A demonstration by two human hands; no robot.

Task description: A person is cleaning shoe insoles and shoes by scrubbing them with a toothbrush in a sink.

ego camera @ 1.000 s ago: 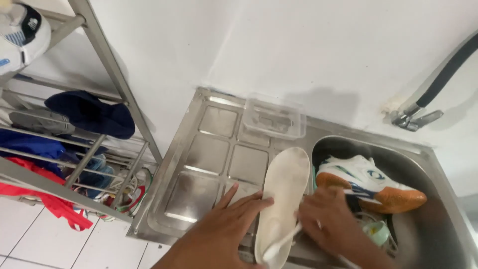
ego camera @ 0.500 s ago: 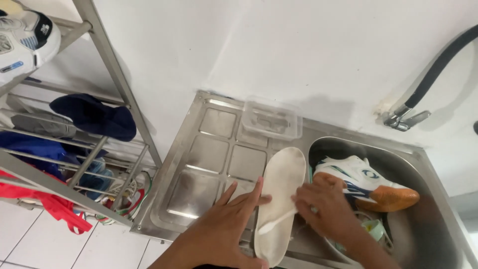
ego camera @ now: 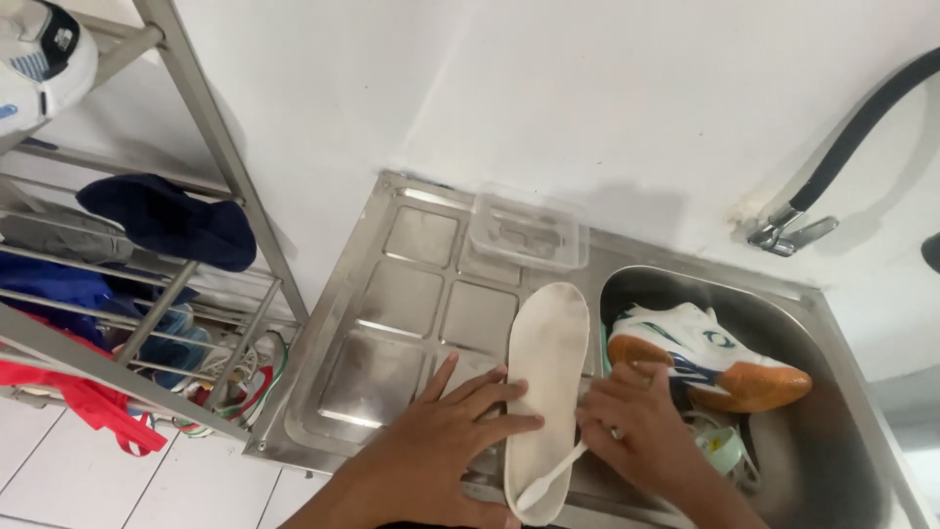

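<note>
Head cam: left hand (ego camera: 446,431) has slid further onto the long white foam insole (ego camera: 544,382), fingers spread flat, pinning it left of the steel sink basin (ego camera: 842,460). Right hand (ego camera: 636,431) pinches a white brush (ego camera: 548,477); scrubbing looks underway.

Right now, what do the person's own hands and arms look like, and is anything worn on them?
Both are bare: the left hand and the right hand have no gloves, and I see no rings or watch. The forearms show no sleeves as far as the picture's lower edge.
</note>
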